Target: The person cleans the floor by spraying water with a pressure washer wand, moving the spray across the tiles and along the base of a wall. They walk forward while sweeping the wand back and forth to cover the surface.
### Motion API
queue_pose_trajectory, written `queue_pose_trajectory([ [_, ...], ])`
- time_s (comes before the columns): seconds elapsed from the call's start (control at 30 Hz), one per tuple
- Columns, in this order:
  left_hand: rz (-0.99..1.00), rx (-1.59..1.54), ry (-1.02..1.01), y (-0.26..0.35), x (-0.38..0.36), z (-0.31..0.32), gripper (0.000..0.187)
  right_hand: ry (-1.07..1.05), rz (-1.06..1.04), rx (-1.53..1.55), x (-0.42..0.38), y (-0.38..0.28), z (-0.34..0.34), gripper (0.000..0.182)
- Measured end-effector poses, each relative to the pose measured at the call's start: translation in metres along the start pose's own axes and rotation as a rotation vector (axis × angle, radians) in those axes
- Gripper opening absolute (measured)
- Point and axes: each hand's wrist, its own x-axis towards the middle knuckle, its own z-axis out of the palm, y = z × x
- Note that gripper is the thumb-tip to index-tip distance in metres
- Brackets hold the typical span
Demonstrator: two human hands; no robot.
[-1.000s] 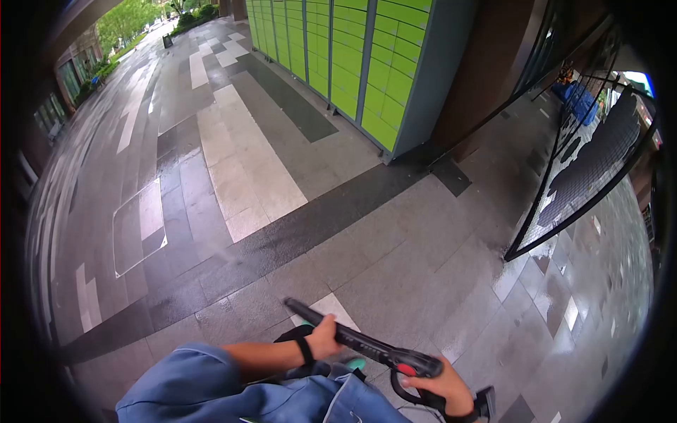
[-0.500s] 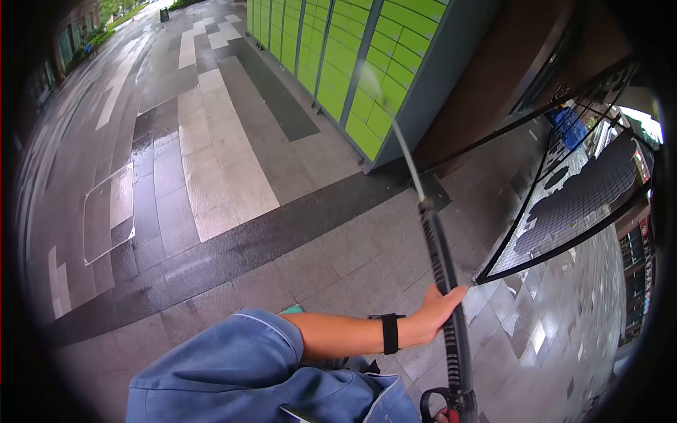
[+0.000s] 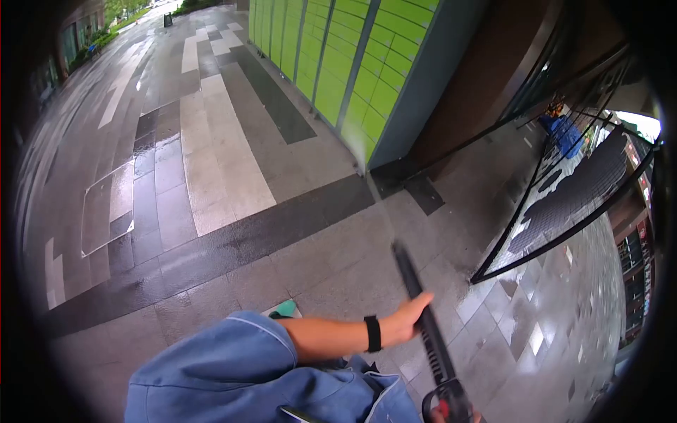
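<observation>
A long black pressure washer gun [image 3: 431, 340] slants up from the bottom edge, a thin jet of water leaving its tip. My left hand [image 3: 410, 317], with a dark band on the wrist, is wrapped round the ribbed barrel. Mostly cut off by the bottom edge, my right hand [image 3: 438, 416] is closed at the red trigger and handle. The spray [image 3: 361, 148] runs toward the lower front corner of a bank of green lockers [image 3: 367, 77] with a grey side panel [image 3: 430, 77].
Wet stone paving [image 3: 226, 155] in light and dark slabs spreads ahead and left. To the right stands a black-framed mesh screen [image 3: 564, 218], with a blue object [image 3: 565, 135] behind it. A green shoe tip [image 3: 285, 308] shows below. A dark sign [image 3: 168, 20] stands far off.
The gun's tip has swung down and slightly left. The jet has moved from the locker doors to the bottom corner of the lockers. Both hands keep their hold.
</observation>
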Motion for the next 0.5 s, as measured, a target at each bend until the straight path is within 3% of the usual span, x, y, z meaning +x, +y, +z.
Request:
queue_pose_trajectory([
  [0.07, -0.219, -0.015, 0.094, -0.046, 0.019, -0.057, 0.028, 0.001, -0.032, -0.028, -0.005, 0.005, 0.006, 0.025],
  [0.13, -0.220, 0.008, 0.178, -0.075, 0.011, -0.081, 0.024, 0.006, -0.078, -0.048, 0.001, 0.012, 0.013, 0.026],
  [0.2, -0.226, 0.054, 0.341, -0.059, 0.000, -0.069, 0.024, -0.006, -0.124, -0.065, 0.013, 0.013, 0.022, 0.026],
  [0.27, -0.154, 0.055, 0.293, -0.016, -0.003, -0.055, 0.026, -0.022, -0.170, -0.078, 0.030, 0.009, 0.036, 0.027],
  [0.33, 0.013, 0.011, 0.057, 0.034, -0.004, -0.036, 0.029, -0.041, -0.215, -0.097, 0.046, 0.003, 0.051, 0.027],
  [0.5, 0.542, 0.177, -0.300, 0.141, -0.089, 0.057, 0.022, -0.091, -0.321, -0.121, 0.082, -0.017, 0.086, 0.029],
])
